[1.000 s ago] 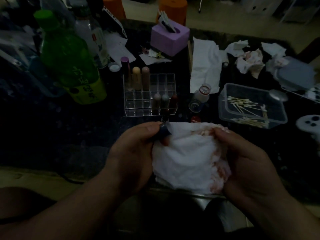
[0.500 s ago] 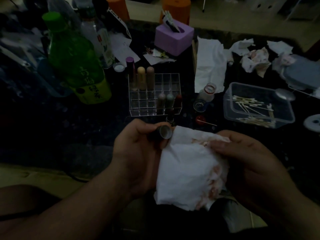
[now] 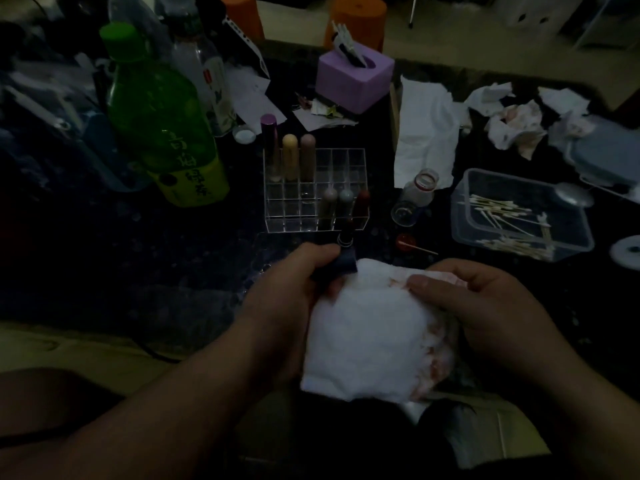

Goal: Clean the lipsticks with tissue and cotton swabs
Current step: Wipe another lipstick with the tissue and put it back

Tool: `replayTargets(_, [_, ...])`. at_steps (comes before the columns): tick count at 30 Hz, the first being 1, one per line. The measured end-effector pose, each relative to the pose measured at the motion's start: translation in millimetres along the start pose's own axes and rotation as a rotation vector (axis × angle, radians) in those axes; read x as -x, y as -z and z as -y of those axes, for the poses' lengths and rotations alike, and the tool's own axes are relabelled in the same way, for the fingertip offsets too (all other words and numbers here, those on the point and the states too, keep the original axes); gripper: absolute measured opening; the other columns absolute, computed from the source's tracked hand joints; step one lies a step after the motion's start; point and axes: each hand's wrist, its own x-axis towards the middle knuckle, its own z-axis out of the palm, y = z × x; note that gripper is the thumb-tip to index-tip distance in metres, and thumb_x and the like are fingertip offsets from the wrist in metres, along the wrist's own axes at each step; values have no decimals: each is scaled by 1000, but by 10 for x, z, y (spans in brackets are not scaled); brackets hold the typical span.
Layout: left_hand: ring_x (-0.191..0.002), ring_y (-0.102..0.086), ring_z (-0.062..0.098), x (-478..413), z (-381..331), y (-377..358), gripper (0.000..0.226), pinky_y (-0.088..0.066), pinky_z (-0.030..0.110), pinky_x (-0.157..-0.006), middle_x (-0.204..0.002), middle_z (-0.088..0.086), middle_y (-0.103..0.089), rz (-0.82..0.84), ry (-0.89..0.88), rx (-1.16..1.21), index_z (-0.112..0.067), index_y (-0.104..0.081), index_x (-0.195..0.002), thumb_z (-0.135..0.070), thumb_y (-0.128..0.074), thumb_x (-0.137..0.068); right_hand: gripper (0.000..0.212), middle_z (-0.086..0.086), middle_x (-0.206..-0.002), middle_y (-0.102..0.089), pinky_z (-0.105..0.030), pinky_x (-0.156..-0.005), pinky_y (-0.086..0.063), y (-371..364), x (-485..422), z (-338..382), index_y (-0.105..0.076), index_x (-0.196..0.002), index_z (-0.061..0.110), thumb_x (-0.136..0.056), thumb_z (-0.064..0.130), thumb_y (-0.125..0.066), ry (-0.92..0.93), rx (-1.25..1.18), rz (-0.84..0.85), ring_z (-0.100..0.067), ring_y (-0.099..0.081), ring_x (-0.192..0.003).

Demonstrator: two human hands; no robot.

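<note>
While the left hand (image 3: 287, 299) curls its fingers and thumb around a dark lipstick piece (image 3: 335, 269), the right hand (image 3: 485, 306) grips a white tissue (image 3: 367, 341), thumb pressed on its upper edge. Both hands are held low over the near edge of the dark bench (image 3: 173, 265). The tissue bulges between them, shows pinkish-red smears along its top and right side, and touches the dark piece at its upper left corner. Whether that piece is a cap or a tube body is too dim to tell.

Just beyond the left hand's knuckles an uncapped dark red lipstick (image 3: 346, 232) stands upright in front of a clear gridded organizer (image 3: 315, 216). Three capped lipsticks (image 3: 290, 157) stand in the organizer's back row at the left, and three more (image 3: 345, 202) in its front row at the right.

To the right a clear plastic tub (image 3: 460, 220) holds loose cotton swabs (image 3: 498, 209). Between the tub and the organizer stands a small bottle (image 3: 420, 188), and nearer the hands one swab (image 3: 420, 249) lies across a small red lid. A flat tissue sheet (image 3: 426, 133) and crumpled stained tissues (image 3: 512, 123) lie further back. A green bottle (image 3: 159, 126) stands at the left, and a purple box (image 3: 353, 81) at the back.
</note>
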Motion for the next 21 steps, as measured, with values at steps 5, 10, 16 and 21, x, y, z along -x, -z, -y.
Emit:
replayTargets(5, [-49, -46, 7, -133, -71, 202, 45, -36, 28, -59, -47, -10, -48, -201, -178, -712, -12, -60, -57, -46, -59, -86, 17, -8, -71, -72, -27, -63, -50, 88, -263, -134, -73, -70, 14, -85, 21, -74, 90, 339, 3, -11, -64, -63])
replayTargets(10, [-55, -53, 18, -215, -128, 400, 33, -45, 36, -62, -60, 11, -60, -257, -123, -778, -13, -67, -69, -41, -66, -87, 24, -3, -64, -67, -20, -53, -44, 102, -527, -292, -70, -68, 16, -87, 31, -71, 155, 762, -51, -9, -60, -57])
replayTargets(16, [-63, -69, 14, -172, -81, 332, 13, -60, 36, -70, -65, -4, -71, -108, -109, -810, -26, -72, -78, -35, -73, -86, 34, 4, -61, -63, -25, -51, -40, 217, -588, -254, -65, -64, 20, -80, 50, -73, 35, 994, -147, -10, -60, -59])
replayTargets(21, [-65, -67, -1, -117, -26, 222, 17, -51, 13, -63, -68, -17, -69, -10, -217, -1049, -41, -70, -98, -37, -78, -83, 36, -3, -62, -62, -27, -51, -38, 502, -631, -137, -62, -68, 14, -77, 44, -79, -8, 964, -339, -15, -58, -59])
